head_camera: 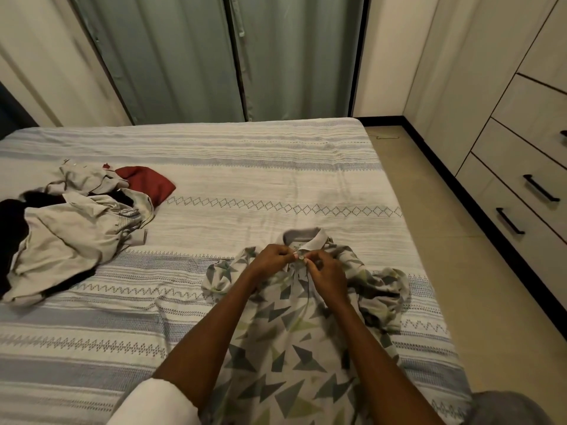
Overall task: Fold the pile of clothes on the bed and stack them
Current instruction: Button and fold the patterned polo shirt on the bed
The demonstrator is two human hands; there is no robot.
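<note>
Spread flat on the bed (214, 167): a patterned shirt (285, 342), collar away, sleeves bunched. Heaped well to the left, the unfolded pile (70, 231). Probably light, soft, limp; best taken at shoulders or hem. Pinched at the placket just below the collar: left hand (271, 259), right hand (326, 276), meeting on a button (301, 258).

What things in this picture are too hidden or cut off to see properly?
Head view:
- Patterned shirt: its bottom is cut off by the lower edge, and the arms cover part of the front.
- Button: too small, and pinched between the left hand and right hand.
- Clothes pile: crumpled, cut off at the left edge.
</note>
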